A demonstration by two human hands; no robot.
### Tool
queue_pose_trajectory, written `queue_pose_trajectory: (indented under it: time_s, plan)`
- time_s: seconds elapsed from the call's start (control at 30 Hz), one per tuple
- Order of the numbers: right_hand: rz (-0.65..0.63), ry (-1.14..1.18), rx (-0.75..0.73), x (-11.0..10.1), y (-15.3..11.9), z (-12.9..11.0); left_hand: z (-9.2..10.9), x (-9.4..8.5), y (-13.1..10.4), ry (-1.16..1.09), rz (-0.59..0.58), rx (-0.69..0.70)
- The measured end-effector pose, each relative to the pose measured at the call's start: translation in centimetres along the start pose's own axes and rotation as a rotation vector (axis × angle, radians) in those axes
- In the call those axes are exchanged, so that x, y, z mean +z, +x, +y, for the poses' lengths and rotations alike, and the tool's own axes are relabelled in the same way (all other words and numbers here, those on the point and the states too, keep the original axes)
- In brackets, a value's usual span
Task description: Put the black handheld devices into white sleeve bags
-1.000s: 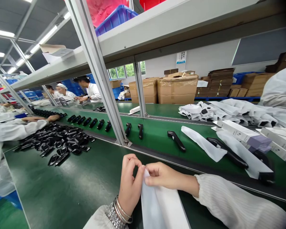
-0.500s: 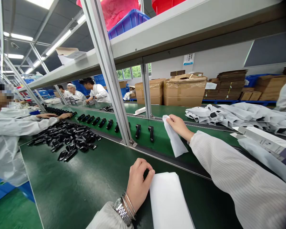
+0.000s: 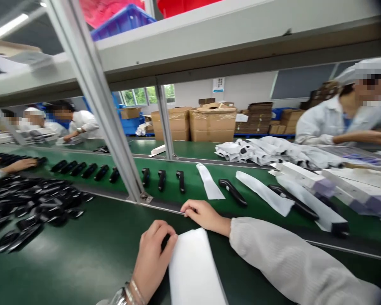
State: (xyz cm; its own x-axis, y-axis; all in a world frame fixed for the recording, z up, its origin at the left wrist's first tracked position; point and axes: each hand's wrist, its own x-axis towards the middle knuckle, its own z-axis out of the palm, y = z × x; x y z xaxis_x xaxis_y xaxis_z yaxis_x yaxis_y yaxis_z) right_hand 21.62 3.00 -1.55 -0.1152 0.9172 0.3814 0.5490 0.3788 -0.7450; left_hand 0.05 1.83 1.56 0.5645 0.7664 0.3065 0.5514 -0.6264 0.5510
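Observation:
My left hand (image 3: 154, 258) is at the upper left corner of a stack of white sleeve bags (image 3: 195, 267) on the green bench. Its thumb and fingertips are pinched together against that corner; what lies between them is hidden. Just beyond the stack, near the belt's edge, my right hand (image 3: 206, 216) has loosely bent fingers, slightly apart, and holds nothing visible. A single white bag (image 3: 210, 182) lies flat on the green belt past it. Beside that bag is a black handheld device (image 3: 233, 192), with another white bag (image 3: 265, 192) to its right.
Several black devices (image 3: 161, 180) stand in a row along the belt. Loose black parts (image 3: 34, 203) are heaped at left. A metal post (image 3: 98, 101) rises at the bench edge under a shelf (image 3: 193, 42). Bagged pieces (image 3: 266, 150) and white boxes (image 3: 307, 178) lie right. A co-worker (image 3: 346, 110) sits opposite.
My right hand has let go of the white bag, which now lies on the belt, and has come back toward the stack. The view has turned right. My left hand stays at the stack's corner.

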Motion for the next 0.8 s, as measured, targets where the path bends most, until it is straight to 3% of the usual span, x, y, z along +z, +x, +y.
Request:
queue_pose_trajectory:
  time_s: [0.23,0.53,0.8]
  plan:
    - [-0.015,-0.032,0.037,-1.1,-0.2,0.3,-0.5,0.6,0.6,0.007,-0.076,-0.025]
    - [-0.022,-0.053,0.007,-1.1,-0.5,-0.2,0.0,0.6,0.5,0.019,-0.043,0.016]
    - [-0.057,-0.028,-0.018,-0.4,-0.7,-0.2,0.6,0.3,-0.3,0.020,-0.021,-0.028]
